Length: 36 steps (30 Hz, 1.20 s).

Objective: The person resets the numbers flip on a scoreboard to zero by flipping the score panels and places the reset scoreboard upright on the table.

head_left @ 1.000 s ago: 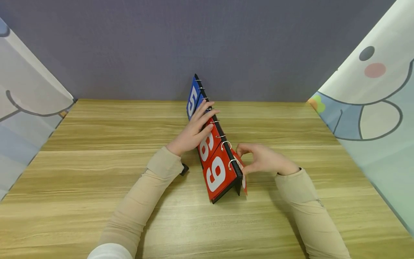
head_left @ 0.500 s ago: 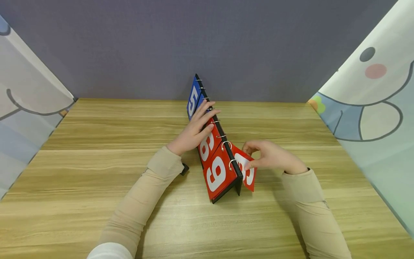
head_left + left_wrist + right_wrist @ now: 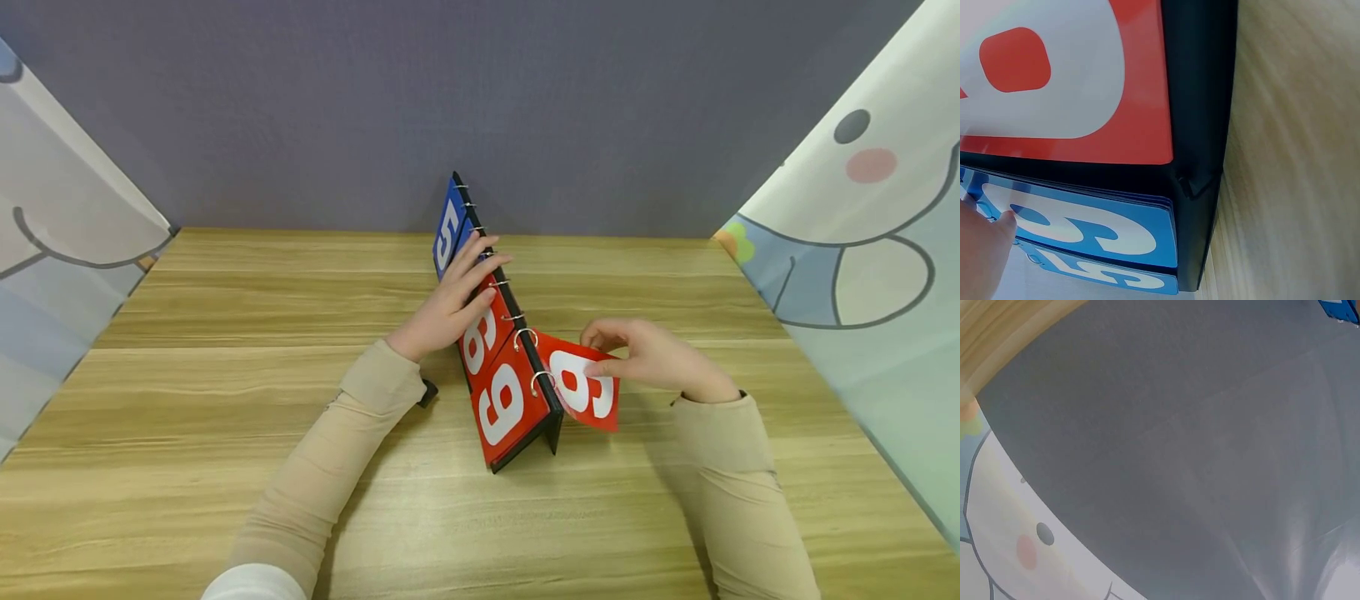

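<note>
A flip scoreboard (image 3: 556, 412) with a black frame stands like a tent on the table, its ringed top edge running away from me. Blue number cards (image 3: 450, 221) are at the far end, red ones (image 3: 501, 400) at the near end, the nearest showing a 9. My left hand (image 3: 450, 304) rests with fairly straight fingers on its left face and top edge; part of it shows in the left wrist view, beside the blue cards (image 3: 1091, 222). On the right side, my right hand (image 3: 660, 360) pinches a red number card (image 3: 573, 379), held out from the rings.
The wooden table (image 3: 262, 333) ends at a grey wall panel (image 3: 337, 108) behind the scoreboard. Cartoon-printed sheets (image 3: 885, 275) flank both sides. In the right wrist view there is mostly grey panel (image 3: 1166, 456), with a blue corner of the scoreboard (image 3: 1335, 309) at top right.
My right hand has moved right and slightly away from me, swinging the red card outward from the scoreboard's right side, so more of its number shows. The left hand has stayed put.
</note>
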Tool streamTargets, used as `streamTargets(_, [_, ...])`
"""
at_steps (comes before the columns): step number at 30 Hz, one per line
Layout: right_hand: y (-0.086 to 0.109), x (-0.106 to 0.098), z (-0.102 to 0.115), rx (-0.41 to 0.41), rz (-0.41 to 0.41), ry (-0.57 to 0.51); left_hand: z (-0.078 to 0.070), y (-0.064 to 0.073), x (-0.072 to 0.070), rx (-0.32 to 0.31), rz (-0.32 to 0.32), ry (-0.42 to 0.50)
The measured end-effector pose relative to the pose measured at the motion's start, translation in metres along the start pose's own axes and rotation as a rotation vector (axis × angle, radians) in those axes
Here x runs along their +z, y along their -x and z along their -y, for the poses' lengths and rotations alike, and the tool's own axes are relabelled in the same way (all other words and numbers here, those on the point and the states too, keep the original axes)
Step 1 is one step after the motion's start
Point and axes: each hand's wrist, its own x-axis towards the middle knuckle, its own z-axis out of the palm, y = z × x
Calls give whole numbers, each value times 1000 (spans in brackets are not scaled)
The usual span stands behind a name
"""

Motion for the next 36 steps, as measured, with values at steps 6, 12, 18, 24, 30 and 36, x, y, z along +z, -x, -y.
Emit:
streamTargets(6, [10,-8,6,21,-84,53,0,0,0,3,1,0])
streamTargets(12, [32,-23,15,60,-188,70,-1,-1,0,4,8,-6])
streamTargets(18, [43,-30,18,161,-248,1,-1,-1,0,2,6,3])
streamTargets(24, [52,-34,20,122,-339,-158,1,-1,0,7,-1,6])
streamTargets(30, [59,-35,25,-70,-443,-543,1,-1,0,13,-7,3])
streamTargets(36, [60,-28,37,-217,-568,-729,0,-1,0,9,-4,2])
